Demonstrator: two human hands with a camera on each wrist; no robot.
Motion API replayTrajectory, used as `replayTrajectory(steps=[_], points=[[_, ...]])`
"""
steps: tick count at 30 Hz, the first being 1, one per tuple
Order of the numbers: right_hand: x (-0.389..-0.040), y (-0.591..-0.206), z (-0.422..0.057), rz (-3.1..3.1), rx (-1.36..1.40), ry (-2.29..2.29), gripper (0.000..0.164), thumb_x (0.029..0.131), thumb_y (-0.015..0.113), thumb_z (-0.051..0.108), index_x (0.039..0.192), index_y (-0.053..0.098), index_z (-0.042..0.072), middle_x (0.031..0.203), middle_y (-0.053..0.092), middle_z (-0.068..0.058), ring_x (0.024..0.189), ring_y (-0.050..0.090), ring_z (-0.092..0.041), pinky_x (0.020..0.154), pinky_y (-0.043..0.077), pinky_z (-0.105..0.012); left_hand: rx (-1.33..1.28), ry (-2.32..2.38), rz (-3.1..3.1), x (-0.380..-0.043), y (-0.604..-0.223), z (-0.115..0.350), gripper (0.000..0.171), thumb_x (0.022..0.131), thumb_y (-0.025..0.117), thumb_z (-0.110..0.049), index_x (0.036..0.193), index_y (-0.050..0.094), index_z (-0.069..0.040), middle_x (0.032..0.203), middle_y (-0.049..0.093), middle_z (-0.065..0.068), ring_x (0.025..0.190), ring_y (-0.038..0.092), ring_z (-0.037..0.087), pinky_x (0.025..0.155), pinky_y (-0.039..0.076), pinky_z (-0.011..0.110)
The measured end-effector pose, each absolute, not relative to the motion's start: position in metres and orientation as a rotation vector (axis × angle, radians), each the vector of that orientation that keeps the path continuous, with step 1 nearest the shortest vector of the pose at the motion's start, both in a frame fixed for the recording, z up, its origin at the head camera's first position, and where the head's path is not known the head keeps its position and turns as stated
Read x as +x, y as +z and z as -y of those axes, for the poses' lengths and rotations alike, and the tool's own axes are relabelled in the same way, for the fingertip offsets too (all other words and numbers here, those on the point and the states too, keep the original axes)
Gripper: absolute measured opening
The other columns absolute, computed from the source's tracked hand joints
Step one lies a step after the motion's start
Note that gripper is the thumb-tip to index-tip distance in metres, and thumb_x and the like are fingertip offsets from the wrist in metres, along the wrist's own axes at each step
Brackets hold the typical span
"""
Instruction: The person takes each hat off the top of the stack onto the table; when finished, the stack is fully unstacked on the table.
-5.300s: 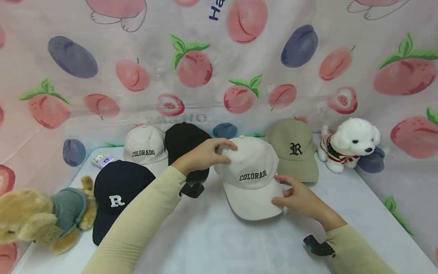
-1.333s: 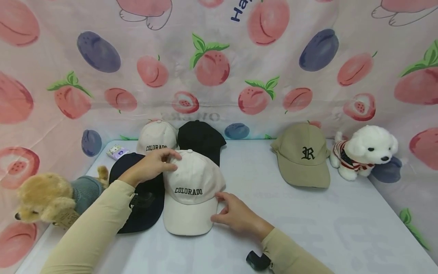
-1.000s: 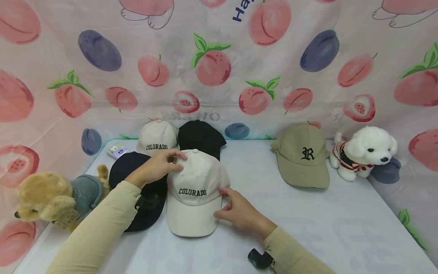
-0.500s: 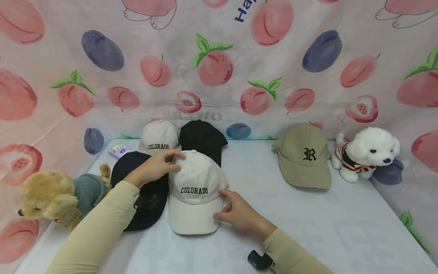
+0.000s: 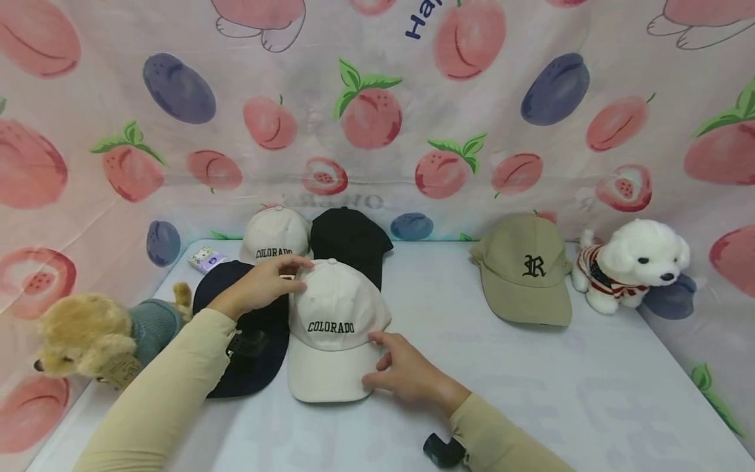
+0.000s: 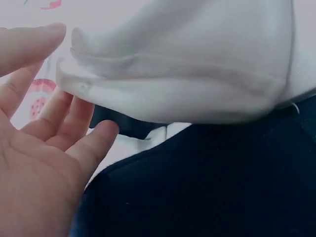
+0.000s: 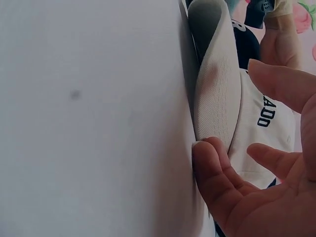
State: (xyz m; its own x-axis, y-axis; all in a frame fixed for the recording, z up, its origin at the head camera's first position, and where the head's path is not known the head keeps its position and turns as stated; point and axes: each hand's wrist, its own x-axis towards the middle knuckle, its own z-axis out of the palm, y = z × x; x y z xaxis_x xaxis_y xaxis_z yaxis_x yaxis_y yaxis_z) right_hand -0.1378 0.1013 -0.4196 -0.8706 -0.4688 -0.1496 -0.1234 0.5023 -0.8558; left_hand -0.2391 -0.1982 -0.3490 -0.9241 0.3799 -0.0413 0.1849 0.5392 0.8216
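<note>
A white baseball cap [image 5: 333, 298] with black COLORADO lettering stands on the white table, its brim toward me. My left hand [image 5: 262, 285] is at the upper left of its crown, index finger and thumb spread. In the left wrist view, loosely bent fingers [image 6: 101, 140] are beside the cap's white back edge [image 6: 148, 94]. At the brim's right side is my right hand [image 5: 413, 370]; in the right wrist view its lower fingertips [image 7: 205, 153] touch the edge of the brim [image 7: 219, 98], while the thumb stands away from the cloth.
A navy cap [image 5: 259, 354] adjoins on the left, partly under my left forearm. Behind are another white cap [image 5: 274, 229] and a black cap [image 5: 350, 242]. A khaki cap [image 5: 522, 262] and white toy dog [image 5: 639, 249] stand right; a tan toy dog [image 5: 85, 328] lies left.
Over five seconds, both hands and the white COLORADO cap have moved left, from before the khaki cap to beside the navy one. In the last half second they shift slightly further left.
</note>
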Motion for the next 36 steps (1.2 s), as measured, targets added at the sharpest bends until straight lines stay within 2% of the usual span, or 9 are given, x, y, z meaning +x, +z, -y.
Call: replayTrajectory(steps=[4,8,14,21,28,33,36], points=[[-0.137,-0.42,-0.101,-2.387,-0.495,-1.309,0.078,0.081,0.083,0.023,0.145,0.044,-0.001,0.132,0.049,-0.016,0.096,0.057,-0.018,0.08,0.048,-0.035,0.539,1.357,-2.579,-0.238,-0.342,0.194,0.039,0.093,0.068,-0.007,0.13,0.059,0.004,0.136,0.055,0.022,0.135,0.041,0.041,0.109,0.034,0.056],[-0.136,-0.418,-0.102,-2.378,-0.502,-1.318,0.077,0.083,0.082,0.023,0.146,0.044,0.0,0.135,0.048,-0.016,0.098,0.058,-0.018,0.08,0.049,-0.035,0.61,1.353,-2.61,-0.235,-0.331,0.187,0.039,0.094,0.068,-0.008,0.13,0.059,0.004,0.136,0.056,0.021,0.136,0.039,0.037,0.111,0.028,0.059],[-0.135,-0.413,-0.115,-2.355,-0.442,-1.363,0.075,0.085,0.081,0.026,0.147,0.044,0.003,0.143,0.047,-0.014,0.105,0.058,-0.02,0.079,0.051,-0.035,0.687,1.356,-2.616,-0.226,-0.319,0.173,0.043,0.095,0.069,-0.012,0.133,0.057,0.005,0.135,0.057,0.021,0.133,0.044,0.035,0.111,0.031,0.055],[-0.135,-0.402,-0.142,-2.351,-0.36,-1.436,0.072,0.086,0.08,0.023,0.146,0.046,0.004,0.144,0.048,-0.015,0.106,0.06,-0.024,0.074,0.054,-0.035,0.758,1.416,-2.543,-0.225,-0.317,0.149,0.048,0.095,0.069,-0.011,0.138,0.053,0.004,0.139,0.054,0.02,0.13,0.048,0.036,0.11,0.034,0.053],[-0.137,-0.399,-0.179,-2.418,-0.327,-1.455,0.067,0.089,0.078,0.024,0.145,0.047,0.004,0.142,0.052,-0.014,0.109,0.06,-0.023,0.082,0.053,-0.036,0.777,1.481,-2.434,-0.225,-0.324,0.124,0.058,0.095,0.069,-0.012,0.147,0.043,-0.002,0.146,0.047,0.016,0.134,0.044,0.035,0.11,0.035,0.05],[-0.135,-0.395,-0.213,-2.486,-0.271,-1.451,0.066,0.09,0.077,0.025,0.144,0.048,0.002,0.14,0.053,-0.016,0.109,0.061,-0.023,0.081,0.052,-0.035,0.778,1.477,-2.414,-0.227,-0.328,0.102,0.058,0.095,0.07,-0.015,0.146,0.046,-0.005,0.146,0.048,0.01,0.132,0.046,0.027,0.109,0.037,0.047],[-0.134,-0.393,-0.233,-2.526,-0.239,-1.443,0.065,0.092,0.075,0.026,0.145,0.046,0.001,0.141,0.052,-0.017,0.109,0.061,-0.024,0.08,0.052,-0.035,0.793,1.477,-2.4,-0.231,-0.33,0.086,0.056,0.096,0.07,-0.016,0.146,0.047,-0.005,0.147,0.048,0.011,0.132,0.046,0.028,0.109,0.037,0.046]])
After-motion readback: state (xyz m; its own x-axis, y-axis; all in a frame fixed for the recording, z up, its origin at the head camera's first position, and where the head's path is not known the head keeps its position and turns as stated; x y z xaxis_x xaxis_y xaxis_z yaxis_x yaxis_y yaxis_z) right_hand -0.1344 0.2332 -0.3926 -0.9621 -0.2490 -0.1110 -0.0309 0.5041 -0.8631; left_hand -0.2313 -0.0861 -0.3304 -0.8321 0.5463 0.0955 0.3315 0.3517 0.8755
